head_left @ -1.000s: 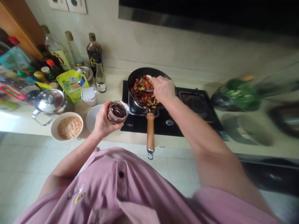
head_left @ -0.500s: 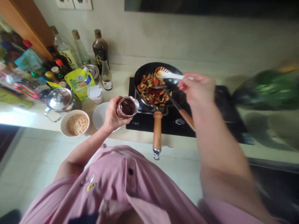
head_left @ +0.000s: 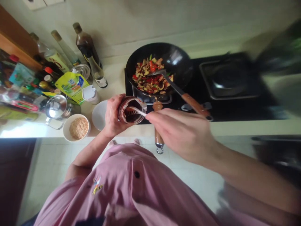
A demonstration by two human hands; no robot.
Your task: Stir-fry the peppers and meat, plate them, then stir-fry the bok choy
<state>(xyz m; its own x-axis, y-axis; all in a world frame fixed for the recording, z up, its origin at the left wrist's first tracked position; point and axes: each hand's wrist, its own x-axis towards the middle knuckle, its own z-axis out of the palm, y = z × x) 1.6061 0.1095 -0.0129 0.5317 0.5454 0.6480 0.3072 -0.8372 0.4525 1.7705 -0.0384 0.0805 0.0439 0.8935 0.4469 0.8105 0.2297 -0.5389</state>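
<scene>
The pink shirt [head_left: 117,185] of the operator is positioned nearest the camera. Ahead of it, the right hand [head_left: 185,135] is extended over the wooden wok handle [head_left: 159,136], with its fingers pinched together on the stem of a white spoon [head_left: 140,111]. The spoon's head is inserted in a glass jar [head_left: 135,103] containing dark sauce. The jar is held above the counter's front edge, its mouth turned toward the right hand; it is gripped from the side by the left hand [head_left: 113,116], whose fingers are clamped around the wall. To the left, a bowl [head_left: 66,133] of pale flakes is set beside a plate [head_left: 98,116], which is partly hidden. Farther back, a spatula [head_left: 176,88] is rested across the rim of the wok [head_left: 177,59], its blade placed in chopped food [head_left: 147,70]. The wok is seated on a black hob [head_left: 196,78]. Bottles [head_left: 86,45] are stood near the rear wall [head_left: 150,18].
</scene>
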